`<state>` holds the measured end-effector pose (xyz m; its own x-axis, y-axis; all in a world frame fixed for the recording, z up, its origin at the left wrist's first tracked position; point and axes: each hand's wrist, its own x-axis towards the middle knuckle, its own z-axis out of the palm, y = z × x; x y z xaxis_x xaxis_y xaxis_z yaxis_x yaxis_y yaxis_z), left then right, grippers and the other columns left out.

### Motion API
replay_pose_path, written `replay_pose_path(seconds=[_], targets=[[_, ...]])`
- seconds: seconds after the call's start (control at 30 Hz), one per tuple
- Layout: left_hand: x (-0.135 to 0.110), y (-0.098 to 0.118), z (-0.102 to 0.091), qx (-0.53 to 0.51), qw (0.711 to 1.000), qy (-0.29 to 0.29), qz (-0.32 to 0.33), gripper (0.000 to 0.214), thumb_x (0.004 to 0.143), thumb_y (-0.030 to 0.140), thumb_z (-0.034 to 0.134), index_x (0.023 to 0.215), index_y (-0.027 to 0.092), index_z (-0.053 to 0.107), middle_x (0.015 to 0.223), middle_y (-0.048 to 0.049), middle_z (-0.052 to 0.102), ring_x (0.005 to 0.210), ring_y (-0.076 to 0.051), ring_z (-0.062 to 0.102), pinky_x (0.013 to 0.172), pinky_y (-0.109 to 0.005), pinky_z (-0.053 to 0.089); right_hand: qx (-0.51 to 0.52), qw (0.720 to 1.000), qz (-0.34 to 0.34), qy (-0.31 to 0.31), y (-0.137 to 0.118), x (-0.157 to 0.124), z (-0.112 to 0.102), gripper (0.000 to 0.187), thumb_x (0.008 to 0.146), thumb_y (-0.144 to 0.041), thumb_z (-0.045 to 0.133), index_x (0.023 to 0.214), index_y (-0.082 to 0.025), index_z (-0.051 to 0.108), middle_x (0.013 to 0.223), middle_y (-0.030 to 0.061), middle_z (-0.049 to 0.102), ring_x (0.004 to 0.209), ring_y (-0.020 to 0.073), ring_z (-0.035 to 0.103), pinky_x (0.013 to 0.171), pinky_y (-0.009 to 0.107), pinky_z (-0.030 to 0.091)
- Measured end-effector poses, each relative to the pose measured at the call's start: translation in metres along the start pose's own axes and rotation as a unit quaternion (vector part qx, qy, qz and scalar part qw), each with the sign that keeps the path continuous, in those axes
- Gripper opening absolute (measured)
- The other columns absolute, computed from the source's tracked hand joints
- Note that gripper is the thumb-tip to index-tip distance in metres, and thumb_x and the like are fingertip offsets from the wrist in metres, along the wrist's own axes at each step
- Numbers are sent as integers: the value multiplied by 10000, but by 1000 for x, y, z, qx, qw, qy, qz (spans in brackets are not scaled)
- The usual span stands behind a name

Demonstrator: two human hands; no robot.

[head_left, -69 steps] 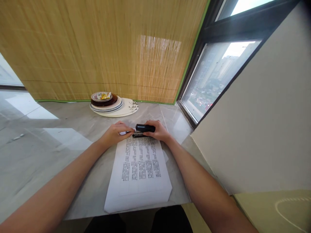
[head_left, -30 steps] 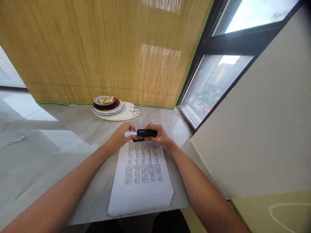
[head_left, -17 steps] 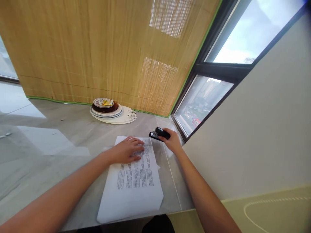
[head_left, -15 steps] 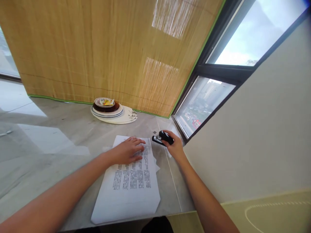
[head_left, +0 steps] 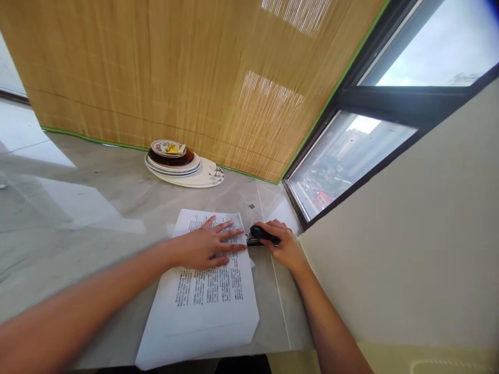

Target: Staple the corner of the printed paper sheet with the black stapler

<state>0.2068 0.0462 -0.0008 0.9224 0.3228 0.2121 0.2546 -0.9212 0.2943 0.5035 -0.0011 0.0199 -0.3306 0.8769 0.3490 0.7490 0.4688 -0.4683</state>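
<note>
Printed sheets of paper [head_left: 210, 317] lie in a stack near the front edge of the grey table. My left hand [head_left: 210, 244] rests flat on the upper part of the stack, fingers spread towards its right edge. A black stapler [head_left: 260, 232] is in my right hand [head_left: 286, 246], the fingers wrapped round its rear half. Its front end meets the right edge of the paper beside my left fingertips; whether the sheet sits between its jaws I cannot tell. Just beyond the stapler are small loose staple strips [head_left: 251, 206].
Stacked plates [head_left: 173, 161] on a white oval platter [head_left: 212, 174] stand at the back, holding a small yellow packet [head_left: 176, 149]. Behind them hangs a bamboo blind [head_left: 156, 67]. A window frame [head_left: 335, 111] and a pale wall [head_left: 409, 218] bound the right side.
The stapler in my right hand has come down and slightly nearer, up against the paper's right edge. My left hand has shifted right with its fingers spread wider. The view has tilted a little.
</note>
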Motion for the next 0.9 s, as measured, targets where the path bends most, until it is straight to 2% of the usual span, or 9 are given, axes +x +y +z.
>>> replay_pose_path(seconds=[0.23, 0.4, 0.73, 0.9], targets=[[0, 2, 2, -27, 999, 27, 5, 648, 938, 389, 660, 1531, 502, 424, 1676, -16, 332, 1534, -420, 293, 1205, -725, 191, 22, 1000, -18, 7, -1, 5, 17, 420, 942, -338, 690, 1360, -351, 657, 1032, 43, 724, 954, 251, 633, 895, 438, 470], [-1, 0, 4, -20, 999, 41, 6, 636, 941, 417, 655, 1528, 502, 428, 1679, -24, 328, 1521, -424, 324, 1196, -732, 204, -21, 999, -27, 17, -5, 5, 24, 373, 953, -316, 681, 1323, -367, 684, 1043, 41, 727, 950, 251, 625, 862, 436, 438], [0, -4, 9, -26, 1000, 9, -4, 604, 971, 457, 602, 1543, 491, 410, 1695, -38, 294, 1547, -417, 266, 1206, -737, 126, -81, 996, -20, 8, -13, 6, 24, 381, 935, -257, 696, 1298, -371, 692, 1032, 29, 732, 941, 246, 614, 826, 424, 382], [-1, -5, 10, -19, 1000, 2, -3, 589, 987, 462, 576, 1550, 479, 403, 1708, -58, 246, 1555, -424, 237, 1193, -765, 87, -150, 988, -26, -16, -21, 8, 27, 420, 917, -204, 695, 1301, -374, 685, 1011, 27, 733, 945, 250, 593, 828, 426, 347]])
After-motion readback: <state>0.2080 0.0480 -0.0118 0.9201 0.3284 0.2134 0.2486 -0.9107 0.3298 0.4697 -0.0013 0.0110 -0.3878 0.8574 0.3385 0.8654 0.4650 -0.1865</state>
